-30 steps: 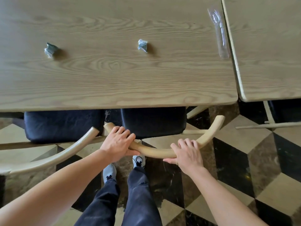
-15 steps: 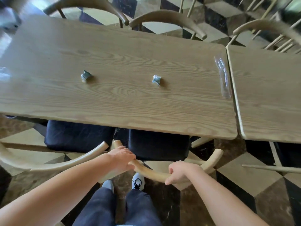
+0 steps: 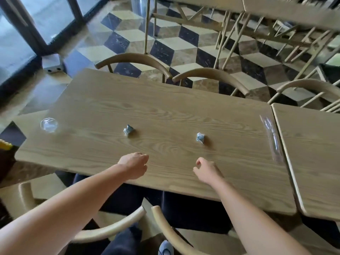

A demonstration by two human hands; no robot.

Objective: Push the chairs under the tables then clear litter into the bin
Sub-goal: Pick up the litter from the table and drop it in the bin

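Note:
On the wooden table [image 3: 165, 111] lie two crumpled paper wads, a left wad [image 3: 128, 129] and a right wad [image 3: 200, 137]. A clear plastic cup [image 3: 49, 124] lies near the table's left end, and a clear cutlery wrapper [image 3: 271, 138] lies along its right edge. My left hand [image 3: 135, 165] hovers over the near part of the table, fingers curled, holding nothing. My right hand [image 3: 207, 170] hovers beside it, fingers loosely curled and empty. Two near chairs, a left chair [image 3: 110, 229] and a right chair [image 3: 169, 230], sit with dark seats tucked under the table.
A second table [image 3: 312, 153] adjoins on the right. Three chair backs [image 3: 211, 75] line the far side. More tables and chair legs [image 3: 257, 34] fill the back right. A glass door [image 3: 27, 24] and a small grey box [image 3: 52, 63] are at far left. No bin shows.
Both hands have let go of the right near chair's curved back and risen over the table. My view has tilted up, showing the far chairs and floor.

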